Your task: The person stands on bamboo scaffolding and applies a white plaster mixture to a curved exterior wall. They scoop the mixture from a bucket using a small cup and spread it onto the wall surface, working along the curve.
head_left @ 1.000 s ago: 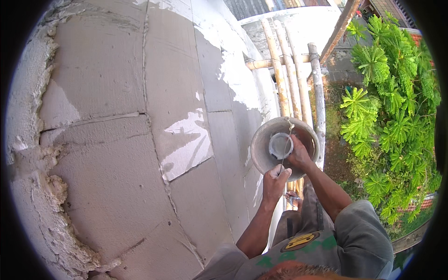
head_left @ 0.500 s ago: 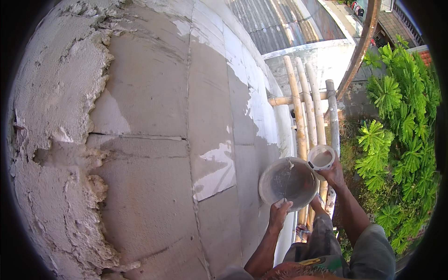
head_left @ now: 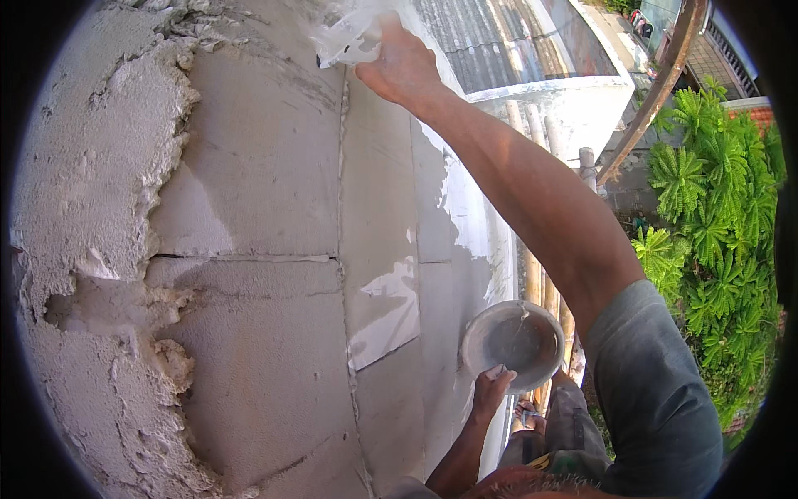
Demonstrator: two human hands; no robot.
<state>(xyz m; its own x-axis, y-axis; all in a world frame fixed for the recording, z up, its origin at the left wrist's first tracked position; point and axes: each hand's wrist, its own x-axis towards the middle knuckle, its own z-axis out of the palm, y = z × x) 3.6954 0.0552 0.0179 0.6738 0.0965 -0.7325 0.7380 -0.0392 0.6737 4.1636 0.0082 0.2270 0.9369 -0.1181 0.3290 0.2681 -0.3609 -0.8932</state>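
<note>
My right hand (head_left: 397, 71) is raised near the upper wall with a pale plastic cup (head_left: 345, 40) in its grip; the cup looks tipped, its outline muddled, perhaps by liquid. Low on the right, my left hand (head_left: 492, 384) is closed on the thin cord handle of a round grey bucket (head_left: 519, 341), whose inside looks grey. Beside me runs the block wall (head_left: 274, 141), with damp grey and dry white patches and seams between blocks. Rough render (head_left: 91, 183) with a broken edge and a hollow covers its left part.
Bamboo scaffold poles (head_left: 532, 279) lie under my feet, beside the wall, high above the ground. A slanting brown pole (head_left: 648, 108) stands at the upper right. A corrugated roof (head_left: 499, 37) with a white parapet (head_left: 582, 108) is beyond, and leafy tree tops (head_left: 706, 249) fill the right.
My right hand has lifted the cup out of the bucket, then swung it up and left to the upper wall. My left hand stays on the bucket, which is a little lower and further right.
</note>
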